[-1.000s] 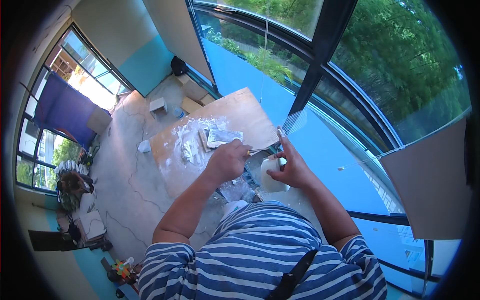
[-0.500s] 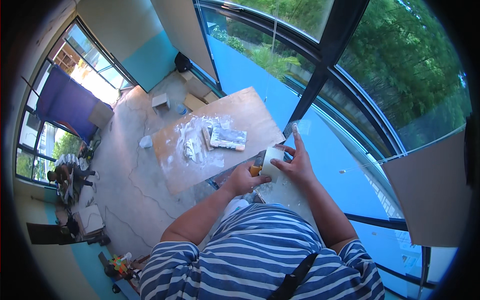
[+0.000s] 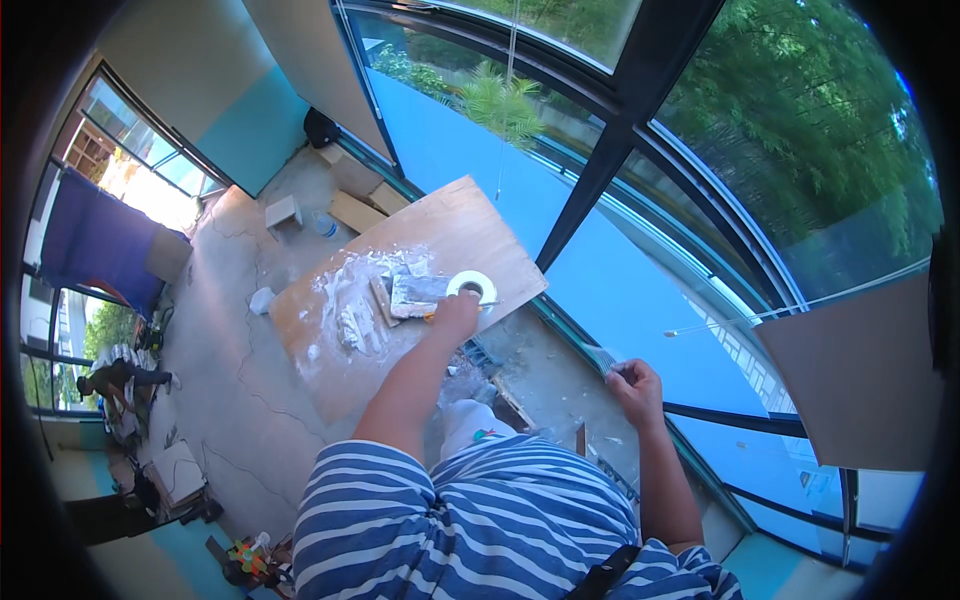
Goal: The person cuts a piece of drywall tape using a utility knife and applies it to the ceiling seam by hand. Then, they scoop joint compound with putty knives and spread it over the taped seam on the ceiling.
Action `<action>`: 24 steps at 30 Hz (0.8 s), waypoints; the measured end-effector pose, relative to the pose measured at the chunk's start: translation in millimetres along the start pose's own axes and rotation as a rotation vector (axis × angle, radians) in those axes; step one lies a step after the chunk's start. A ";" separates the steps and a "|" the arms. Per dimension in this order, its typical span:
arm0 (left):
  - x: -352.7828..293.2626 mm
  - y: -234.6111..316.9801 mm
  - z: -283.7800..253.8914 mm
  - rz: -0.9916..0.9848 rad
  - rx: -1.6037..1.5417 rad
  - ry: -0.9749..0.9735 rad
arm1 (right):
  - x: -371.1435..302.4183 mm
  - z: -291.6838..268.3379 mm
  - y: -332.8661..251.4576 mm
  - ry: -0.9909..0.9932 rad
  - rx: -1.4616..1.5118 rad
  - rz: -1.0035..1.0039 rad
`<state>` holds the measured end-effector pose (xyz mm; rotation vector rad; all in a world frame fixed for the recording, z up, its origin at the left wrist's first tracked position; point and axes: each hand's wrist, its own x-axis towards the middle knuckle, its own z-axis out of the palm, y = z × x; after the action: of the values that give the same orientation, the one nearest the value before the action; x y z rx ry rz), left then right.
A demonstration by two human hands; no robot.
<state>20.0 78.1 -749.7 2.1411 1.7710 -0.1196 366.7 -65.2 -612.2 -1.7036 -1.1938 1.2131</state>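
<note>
My left hand (image 3: 459, 314) reaches over the near right edge of the wooden board, its fingers closed at a white roll of mesh tape (image 3: 486, 284). A bit of a yellow-handled cutter (image 3: 430, 318) shows beside the same hand, mostly hidden by it. The roll overlaps a plaster-smeared, flat rectangular trowel (image 3: 415, 295) lying on the board. Off to the right, my right hand (image 3: 637, 392) pinches a short piece of pale mesh tape (image 3: 600, 356) that sticks out toward the window.
White plaster smears the wooden board (image 3: 455, 215), where a small wooden block (image 3: 383, 300) lies beside the trowel. Tall dark-framed windows (image 3: 590, 180) stand on the right. Debris (image 3: 512, 405) lies on the floor below. Another person (image 3: 120, 380) bends over at the far left. A stool (image 3: 283, 212) stands farther back.
The hands have parted: the left has carried the tape roll and cutter forward-left to the board, while the right has drawn back and down with a piece of mesh tape. The view has shifted.
</note>
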 end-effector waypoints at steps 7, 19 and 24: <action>59.0 -5.1 16.2 -0.113 -0.049 -0.004 | -56.2 -33.3 17.6 0.149 -0.427 0.235; 97.8 33.2 -36.8 -0.088 -0.085 0.050 | -51.4 -45.7 -34.8 -0.012 -0.763 -0.005; 31.3 140.0 -108.0 0.531 -0.216 0.395 | -47.6 -47.2 -155.8 -0.228 -0.880 0.007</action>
<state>144.3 121.2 -627.5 2.4989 1.2462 0.6356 362.9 -63.2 -442.7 -2.2005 -2.0657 0.9477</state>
